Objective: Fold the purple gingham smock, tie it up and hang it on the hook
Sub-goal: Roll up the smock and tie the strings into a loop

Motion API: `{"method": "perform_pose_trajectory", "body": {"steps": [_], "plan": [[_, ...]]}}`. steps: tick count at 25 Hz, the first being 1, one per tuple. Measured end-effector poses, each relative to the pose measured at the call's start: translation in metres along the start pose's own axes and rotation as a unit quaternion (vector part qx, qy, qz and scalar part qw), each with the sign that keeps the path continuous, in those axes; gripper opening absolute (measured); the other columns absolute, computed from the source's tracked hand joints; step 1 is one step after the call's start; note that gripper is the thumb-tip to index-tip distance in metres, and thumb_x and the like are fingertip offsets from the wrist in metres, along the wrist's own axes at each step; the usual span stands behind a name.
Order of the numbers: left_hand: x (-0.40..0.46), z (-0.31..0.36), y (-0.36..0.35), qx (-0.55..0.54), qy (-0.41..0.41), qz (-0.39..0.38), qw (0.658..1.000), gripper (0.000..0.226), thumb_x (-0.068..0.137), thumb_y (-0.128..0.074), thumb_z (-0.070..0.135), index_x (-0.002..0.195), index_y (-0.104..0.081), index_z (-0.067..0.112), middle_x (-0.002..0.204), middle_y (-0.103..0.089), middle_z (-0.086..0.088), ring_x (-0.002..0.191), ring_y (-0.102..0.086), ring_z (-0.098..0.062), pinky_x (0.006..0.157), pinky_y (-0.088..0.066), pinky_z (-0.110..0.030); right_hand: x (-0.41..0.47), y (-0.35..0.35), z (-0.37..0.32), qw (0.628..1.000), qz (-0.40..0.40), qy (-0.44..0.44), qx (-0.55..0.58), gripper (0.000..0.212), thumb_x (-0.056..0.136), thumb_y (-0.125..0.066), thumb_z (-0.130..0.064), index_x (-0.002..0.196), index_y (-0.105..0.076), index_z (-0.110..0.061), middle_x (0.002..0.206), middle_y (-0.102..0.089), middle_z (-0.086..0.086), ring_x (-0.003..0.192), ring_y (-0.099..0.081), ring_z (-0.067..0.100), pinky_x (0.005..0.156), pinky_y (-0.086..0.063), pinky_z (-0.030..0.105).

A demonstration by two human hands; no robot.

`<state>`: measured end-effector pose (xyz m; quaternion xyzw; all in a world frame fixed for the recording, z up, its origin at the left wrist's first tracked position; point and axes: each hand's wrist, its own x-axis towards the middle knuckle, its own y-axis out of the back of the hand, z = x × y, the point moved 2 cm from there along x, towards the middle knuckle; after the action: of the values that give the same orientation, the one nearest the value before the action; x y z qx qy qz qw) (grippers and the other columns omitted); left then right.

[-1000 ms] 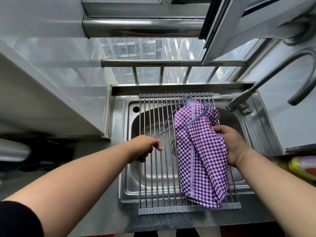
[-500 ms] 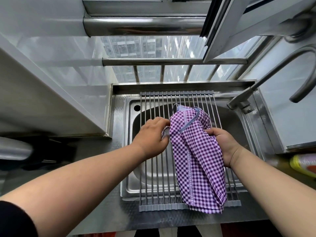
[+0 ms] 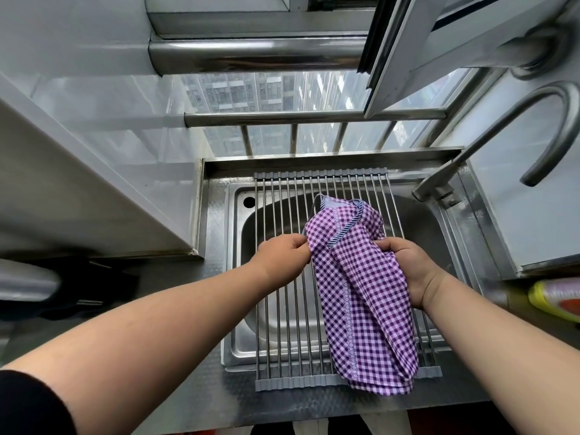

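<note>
Roughly mid-task: purple gingham cloth smock (image 3: 361, 287) is folded long, draped over the steel-rod sink rack (image 3: 282, 309). Right hand (image 3: 405, 271) grips its right edge; left hand (image 3: 282, 259) pinches the left edge. Tie, hang pending.

Bright, even daylight enters through the far window (image 3: 251, 92) and washes the scene. Glare streaks the steel rail (image 3: 257, 54) and the sink rim (image 3: 329, 160). The near left corner lies dim in shadow. Wide-angle distortion bends lines at the edges. The yellow bottle (image 3: 555, 301) at the right edge is blurred.
</note>
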<state>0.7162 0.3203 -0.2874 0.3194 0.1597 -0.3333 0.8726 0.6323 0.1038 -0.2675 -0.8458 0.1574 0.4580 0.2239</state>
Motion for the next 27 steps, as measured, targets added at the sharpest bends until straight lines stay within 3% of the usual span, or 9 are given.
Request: {"method": "perform_pose_trajectory", "body": {"steps": [3, 8, 10, 13, 15, 19, 21, 22, 27], "plan": [[-0.007, 0.002, 0.012, 0.261, -0.082, 0.053, 0.960, 0.051, 0.105, -0.035, 0.052, 0.072, -0.064, 0.027, 0.076, -0.064, 0.011, 0.086, -0.060, -0.012, 0.102, -0.037, -0.043, 0.007, 0.000, 0.005, 1.000, 0.009, 0.014, 0.007, 0.035, 0.107, -0.043, -0.025, 0.114, -0.070, -0.004, 0.081, -0.078, 0.009, 0.076, -0.070, 0.027, 0.074, -0.052, 0.040], [-0.018, 0.021, 0.014, 0.412, -0.277, 0.045, 0.867, 0.042, 0.102, -0.036, 0.051, 0.089, -0.070, 0.030, 0.126, -0.058, 0.008, 0.113, -0.053, -0.013, 0.107, -0.040, -0.041, 0.022, -0.004, 0.018, 1.000, 0.013, 0.010, 0.003, 0.039, 0.108, -0.049, -0.028, 0.127, -0.068, -0.001, 0.106, -0.079, 0.016, 0.092, -0.073, 0.032, 0.084, -0.058, 0.045], [-0.009, 0.027, 0.002, 0.409, -0.237, -0.015, 0.881, 0.042, 0.102, -0.035, 0.046, 0.087, -0.068, 0.026, 0.116, -0.060, 0.004, 0.103, -0.055, -0.014, 0.101, -0.046, -0.039, 0.027, -0.007, 0.025, 1.000, 0.013, 0.009, -0.005, 0.036, 0.109, -0.050, -0.027, 0.124, -0.068, 0.000, 0.105, -0.078, 0.018, 0.090, -0.074, 0.033, 0.086, -0.059, 0.046], [0.009, 0.024, -0.012, 0.309, -0.068, -0.092, 0.944, 0.041, 0.105, -0.035, 0.040, 0.089, -0.067, 0.020, 0.107, -0.059, -0.003, 0.097, -0.058, -0.019, 0.098, -0.051, -0.044, 0.037, -0.005, 0.030, 0.996, 0.077, 0.032, -0.046, 0.029, 0.108, -0.055, -0.027, 0.118, -0.068, -0.003, 0.106, -0.079, 0.015, 0.095, -0.075, 0.033, 0.087, -0.061, 0.046], [0.013, 0.021, -0.019, 0.336, -0.061, -0.072, 0.937, 0.040, 0.104, -0.034, 0.041, 0.088, -0.065, 0.022, 0.107, -0.057, -0.003, 0.098, -0.056, -0.020, 0.098, -0.051, -0.044, 0.042, 0.000, 0.030, 0.985, 0.115, 0.055, -0.118, 0.028, 0.106, -0.058, -0.034, 0.115, -0.067, -0.008, 0.110, -0.077, 0.013, 0.100, -0.074, 0.033, 0.088, -0.060, 0.045], [0.002, 0.037, -0.032, 0.488, -0.322, 0.008, 0.811, 0.037, 0.099, -0.035, 0.046, 0.085, -0.064, 0.030, 0.119, -0.058, 0.006, 0.099, -0.049, -0.015, 0.094, -0.048, -0.041, 0.056, 0.013, 0.033, 0.957, 0.149, 0.075, -0.236, 0.041, 0.092, -0.066, -0.055, 0.107, -0.072, -0.018, 0.104, -0.078, 0.006, 0.094, -0.075, 0.032, 0.091, -0.061, 0.052], [0.001, 0.039, -0.040, 0.523, -0.415, -0.029, 0.744, 0.035, 0.098, -0.039, 0.043, 0.083, -0.068, 0.030, 0.121, -0.061, 0.008, 0.101, -0.047, -0.015, 0.097, -0.045, -0.041, 0.060, 0.012, 0.034, 0.951, 0.160, 0.079, -0.253, 0.044, 0.088, -0.068, -0.058, 0.103, -0.069, -0.016, 0.102, -0.077, 0.008, 0.091, -0.075, 0.030, 0.087, -0.062, 0.051], [0.004, 0.040, -0.043, 0.530, -0.416, -0.061, 0.737, 0.035, 0.098, -0.041, 0.042, 0.083, -0.070, 0.029, 0.113, -0.064, 0.010, 0.099, -0.047, -0.014, 0.100, -0.044, -0.041, 0.058, 0.008, 0.033, 0.947, 0.171, 0.080, -0.261, 0.043, 0.090, -0.067, -0.057, 0.105, -0.068, -0.016, 0.102, -0.075, 0.008, 0.090, -0.073, 0.030, 0.088, -0.061, 0.049], [0.014, 0.040, -0.049, 0.400, -0.203, -0.126, 0.885, 0.033, 0.101, -0.040, 0.037, 0.080, -0.061, 0.024, 0.076, -0.064, 0.006, 0.076, -0.061, -0.017, 0.096, -0.051, -0.039, 0.060, 0.005, 0.030, 0.924, 0.196, 0.079, -0.320, 0.036, 0.101, -0.061, -0.050, 0.096, -0.065, -0.015, 0.097, -0.070, 0.005, 0.084, -0.067, 0.026, 0.084, -0.056, 0.040]]}}
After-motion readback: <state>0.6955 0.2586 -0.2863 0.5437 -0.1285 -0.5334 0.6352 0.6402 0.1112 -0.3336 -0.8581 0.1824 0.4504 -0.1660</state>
